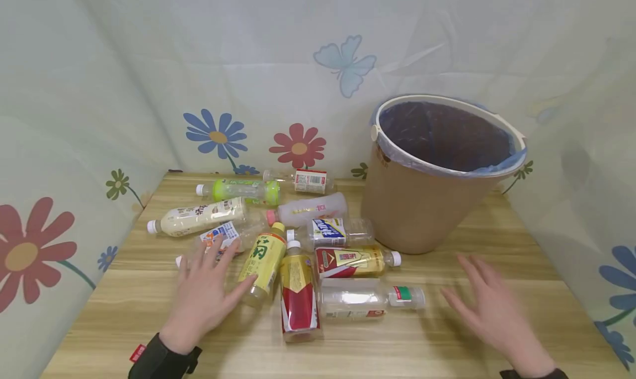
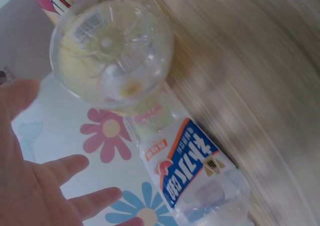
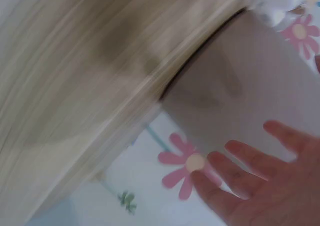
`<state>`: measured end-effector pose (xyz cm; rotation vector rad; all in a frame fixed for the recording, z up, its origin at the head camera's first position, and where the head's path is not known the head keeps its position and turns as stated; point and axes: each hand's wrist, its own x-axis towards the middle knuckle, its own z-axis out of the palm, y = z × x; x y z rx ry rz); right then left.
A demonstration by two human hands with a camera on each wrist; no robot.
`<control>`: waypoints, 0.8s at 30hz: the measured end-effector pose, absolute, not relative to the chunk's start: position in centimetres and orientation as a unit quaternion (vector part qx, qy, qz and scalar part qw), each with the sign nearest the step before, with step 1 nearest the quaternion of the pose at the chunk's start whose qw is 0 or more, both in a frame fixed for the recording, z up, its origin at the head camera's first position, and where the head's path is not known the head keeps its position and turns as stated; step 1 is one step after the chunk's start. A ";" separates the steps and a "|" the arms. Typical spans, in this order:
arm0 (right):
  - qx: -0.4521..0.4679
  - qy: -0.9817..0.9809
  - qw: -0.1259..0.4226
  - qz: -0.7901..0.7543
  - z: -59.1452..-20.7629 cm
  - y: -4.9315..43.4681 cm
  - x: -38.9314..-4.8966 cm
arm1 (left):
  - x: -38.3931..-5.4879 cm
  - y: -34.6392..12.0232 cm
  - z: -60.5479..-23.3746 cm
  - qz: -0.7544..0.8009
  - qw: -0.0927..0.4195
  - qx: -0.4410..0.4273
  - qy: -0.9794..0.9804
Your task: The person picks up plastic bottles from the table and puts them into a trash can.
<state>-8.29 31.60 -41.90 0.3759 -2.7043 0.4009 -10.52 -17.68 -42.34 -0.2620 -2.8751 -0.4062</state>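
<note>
My left hand hovers with spread fingers over the left side of a group of plastic bottles. Nearest to it are a yellow-labelled tea bottle and a clear bottle with a blue, orange and white label. The left wrist view shows the tea bottle's round base close to the thumb. My right hand, slightly blurred, is above the wood-grain table, fingers extended and holding nothing. A clear bottle with a green-and-red neck label lies to its left.
A brown bin with a blue liner stands at the back right. Red-and-gold bottles, a milky bottle, a green-banded bottle and several others lie mid-table. Flowered cloth encloses the back and sides.
</note>
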 end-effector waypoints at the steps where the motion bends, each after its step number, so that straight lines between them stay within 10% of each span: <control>1: 0.141 -0.957 0.199 0.160 -41.7 31.1 -8.4 | -10.6 -17.5 -42.3 -0.142 0.120 -0.092 -0.978; 24: 0.173 -0.798 0.088 0.571 -39.9 18.3 -11.0 | -12.3 -12.9 -43.9 -0.192 0.116 -0.083 -0.971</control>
